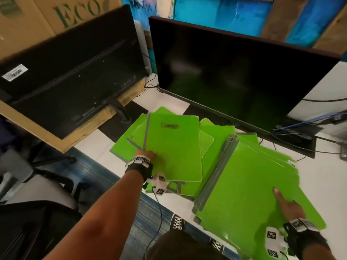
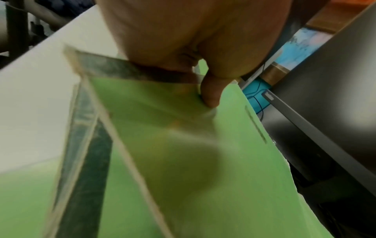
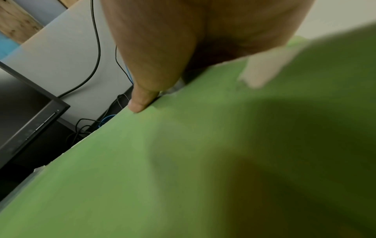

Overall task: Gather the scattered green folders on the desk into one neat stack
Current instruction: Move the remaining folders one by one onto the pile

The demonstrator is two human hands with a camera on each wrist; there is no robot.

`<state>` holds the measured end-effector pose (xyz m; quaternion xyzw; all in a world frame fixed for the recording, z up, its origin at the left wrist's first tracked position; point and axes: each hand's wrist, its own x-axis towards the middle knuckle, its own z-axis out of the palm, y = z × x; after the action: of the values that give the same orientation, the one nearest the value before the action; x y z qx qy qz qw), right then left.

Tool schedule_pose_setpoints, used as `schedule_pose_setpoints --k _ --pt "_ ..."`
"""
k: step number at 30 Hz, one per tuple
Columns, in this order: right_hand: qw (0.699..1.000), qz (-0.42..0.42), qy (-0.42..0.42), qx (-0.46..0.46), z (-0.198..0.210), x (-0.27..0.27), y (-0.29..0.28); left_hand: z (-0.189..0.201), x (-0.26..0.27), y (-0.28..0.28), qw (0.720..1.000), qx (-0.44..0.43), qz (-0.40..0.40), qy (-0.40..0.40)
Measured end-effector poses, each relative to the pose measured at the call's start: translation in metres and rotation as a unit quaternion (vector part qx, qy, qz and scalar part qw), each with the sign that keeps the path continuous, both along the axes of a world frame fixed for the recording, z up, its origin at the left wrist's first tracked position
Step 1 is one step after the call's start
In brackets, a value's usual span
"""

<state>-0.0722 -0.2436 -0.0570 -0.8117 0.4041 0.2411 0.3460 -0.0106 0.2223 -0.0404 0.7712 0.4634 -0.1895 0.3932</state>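
My left hand [image 1: 150,155] pinches a green folder [image 1: 174,147] at its grey spine edge and holds it tilted above other loose green folders [image 1: 217,145] on the white desk [image 1: 97,143]. In the left wrist view the thumb [image 2: 211,95] presses on top of that folder [image 2: 183,161], with the fingers hidden beneath. On the right, my right hand [image 1: 287,205] grips a thick stack of green folders [image 1: 249,175] at its near corner. Its thumb [image 3: 142,99] lies on the top cover [image 3: 183,161], and its fingers are hidden under the stack.
A dark monitor screen [image 1: 234,77] stands right behind the folders. A second monitor [image 1: 75,76] shows its back at the left, in front of a cardboard box [image 1: 56,15]. Cables [image 1: 300,132] lie at the back right. The stack overhangs the desk's near edge.
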Motion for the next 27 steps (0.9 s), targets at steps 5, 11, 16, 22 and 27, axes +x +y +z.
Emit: schedule_pose_setpoints --k 5,11,16,22,27 --pt "1.0 -0.002 -0.008 0.006 -0.002 -0.001 -0.004 -0.004 -0.01 0.009 0.983 -0.047 0.132 -0.115" --pt "1.0 0.005 -0.024 0.01 0.0 -0.003 -0.004 -0.019 -0.041 0.037 0.978 -0.006 0.16 -0.137" --pt "0.999 0.0 -0.034 0.016 0.002 -0.003 -0.002 -0.017 -0.049 0.056 0.954 -0.085 0.133 -0.255" --pt "0.998 -0.016 -0.051 0.022 -0.004 -0.004 -0.006 0.057 -0.052 0.049 0.891 -0.17 0.042 -0.418" --pt "0.998 -0.012 -0.062 0.027 -0.008 -0.004 -0.009 0.086 -0.035 -0.012 0.861 -0.289 -0.086 -0.409"
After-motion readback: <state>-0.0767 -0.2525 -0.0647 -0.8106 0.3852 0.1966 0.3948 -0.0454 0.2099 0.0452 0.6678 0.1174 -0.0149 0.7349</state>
